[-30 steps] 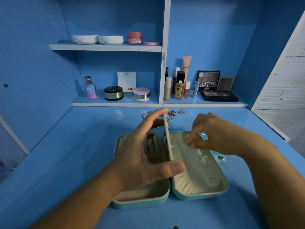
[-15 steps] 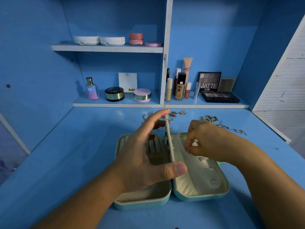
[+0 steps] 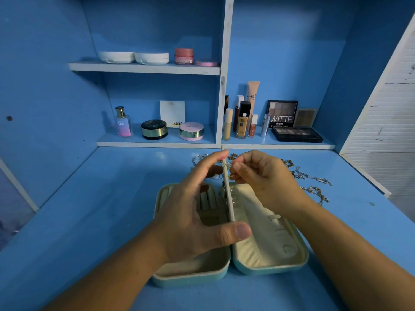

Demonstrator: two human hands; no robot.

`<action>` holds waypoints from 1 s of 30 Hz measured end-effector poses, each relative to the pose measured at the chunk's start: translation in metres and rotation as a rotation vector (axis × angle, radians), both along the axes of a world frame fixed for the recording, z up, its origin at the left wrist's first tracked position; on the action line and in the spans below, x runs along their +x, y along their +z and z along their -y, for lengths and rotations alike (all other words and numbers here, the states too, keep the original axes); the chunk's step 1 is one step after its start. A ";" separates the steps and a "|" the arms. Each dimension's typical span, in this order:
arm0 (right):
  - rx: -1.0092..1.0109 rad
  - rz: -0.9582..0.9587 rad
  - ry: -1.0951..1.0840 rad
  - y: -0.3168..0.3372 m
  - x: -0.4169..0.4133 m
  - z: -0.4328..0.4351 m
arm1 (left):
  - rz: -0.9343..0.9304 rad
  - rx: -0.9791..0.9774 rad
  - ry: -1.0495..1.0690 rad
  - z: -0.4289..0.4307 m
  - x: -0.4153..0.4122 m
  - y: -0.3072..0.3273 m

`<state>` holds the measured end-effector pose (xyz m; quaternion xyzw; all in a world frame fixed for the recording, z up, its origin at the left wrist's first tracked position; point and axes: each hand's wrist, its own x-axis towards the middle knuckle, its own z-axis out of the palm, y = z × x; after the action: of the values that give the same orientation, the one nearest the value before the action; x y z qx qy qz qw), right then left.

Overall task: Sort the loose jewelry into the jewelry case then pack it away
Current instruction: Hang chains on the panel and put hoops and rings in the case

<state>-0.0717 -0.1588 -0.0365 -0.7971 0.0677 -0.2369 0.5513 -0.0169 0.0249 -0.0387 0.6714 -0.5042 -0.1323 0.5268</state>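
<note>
Upright cream divider panel (image 3: 229, 198) of teal jewelry case (image 3: 269, 263) clamped by left hand (image 3: 190, 212). Pinched by right hand (image 3: 262, 180): tiny gold earring (image 3: 230, 175), judged light, slippery; best held by post.

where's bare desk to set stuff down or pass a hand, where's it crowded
Widest bare desk: left of the case, from the left wall up to the lower shelf. A smaller patch lies right of the case, nearer than the chains. Crowded: over and behind the case, with loose jewelry, the left hand holding the panel and the right hand pinching an earring.
</note>
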 end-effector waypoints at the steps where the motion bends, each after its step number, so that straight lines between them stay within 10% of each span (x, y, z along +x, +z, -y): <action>1: -0.001 0.002 0.000 0.000 0.001 -0.001 | 0.000 0.001 0.000 0.000 0.000 0.000; 30: -0.077 -0.030 -0.129 0.001 -0.001 -0.004 | -0.030 0.007 -0.015 0.000 0.000 0.000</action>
<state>-0.0725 -0.1550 -0.0355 -0.8151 0.1180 -0.2624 0.5029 -0.0168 0.0249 -0.0389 0.6672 -0.5010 -0.1482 0.5310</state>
